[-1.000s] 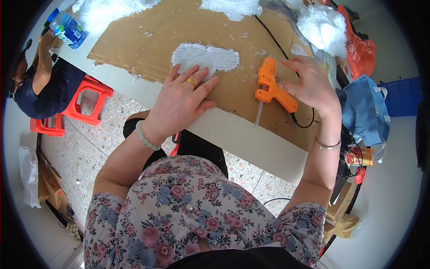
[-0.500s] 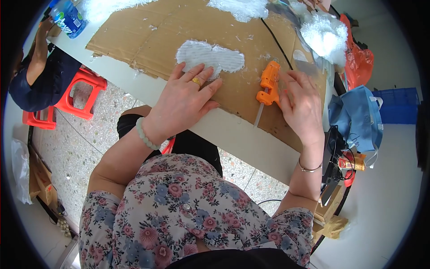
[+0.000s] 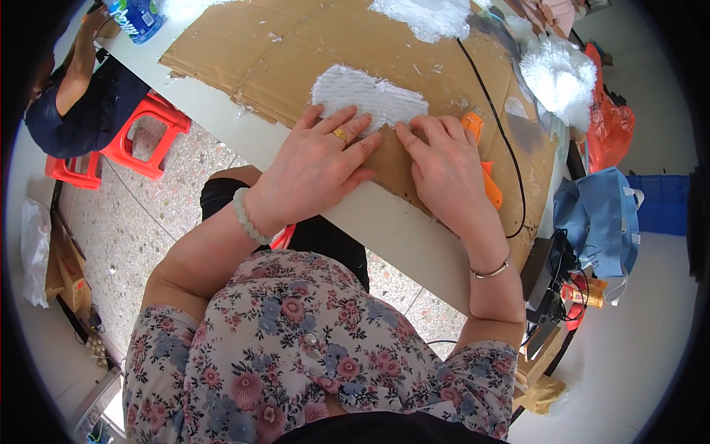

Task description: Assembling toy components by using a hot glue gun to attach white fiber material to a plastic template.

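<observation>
- The left hand [image 3: 318, 166] lies flat and open, palm down, on the big brown corrugated cardboard sheet [image 3: 296, 52]; its fingertips press the near edge of the white fluffy heart-shaped fibre patch [image 3: 366, 96], gripping nothing
- A gold ring sits on 1 finger of that hand and a pale green bead bracelet [image 3: 245, 216] circles its wrist
- The right hand [image 3: 444, 170] is also spread and open, palm down, fingertips touching the right lower lobe of the same patch; nothing is clasped in it
- The patch rests on the cardboard at the table's near side, just beyond both hands, which almost meet at its lower edge
- An orange glue gun [image 3: 484, 174] lies on the cardboard beside and partly under the right hand; whether the hand touches it is hard to tell
- Its black cord [image 3: 492, 96] runs away across the cardboard
- A thin silver bangle [image 3: 492, 270] rings the right wrist
- A red plastic stool [image 3: 140, 137] stands on the speckled floor at the left, near another person's arm
- A blue cloth bag [image 3: 603, 218] sits at the right
</observation>
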Demonstrator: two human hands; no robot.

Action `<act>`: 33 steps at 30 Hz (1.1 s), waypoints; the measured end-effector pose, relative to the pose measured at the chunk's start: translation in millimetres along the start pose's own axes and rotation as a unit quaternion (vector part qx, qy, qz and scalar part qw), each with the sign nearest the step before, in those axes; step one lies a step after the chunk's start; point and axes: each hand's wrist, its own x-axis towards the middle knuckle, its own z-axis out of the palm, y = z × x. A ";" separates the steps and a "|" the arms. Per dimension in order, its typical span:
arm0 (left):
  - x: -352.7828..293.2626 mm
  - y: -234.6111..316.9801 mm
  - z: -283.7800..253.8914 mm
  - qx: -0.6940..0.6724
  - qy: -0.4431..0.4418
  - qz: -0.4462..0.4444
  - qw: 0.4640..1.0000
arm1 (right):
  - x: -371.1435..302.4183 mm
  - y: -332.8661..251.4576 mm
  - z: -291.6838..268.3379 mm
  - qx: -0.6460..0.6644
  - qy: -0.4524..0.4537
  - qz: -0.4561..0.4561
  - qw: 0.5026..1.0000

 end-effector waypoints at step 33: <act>-1.3 3.2 -6.4 -0.004 0.007 -0.011 1.000 | 0.2 -0.1 -10.7 0.005 -0.015 -0.010 1.000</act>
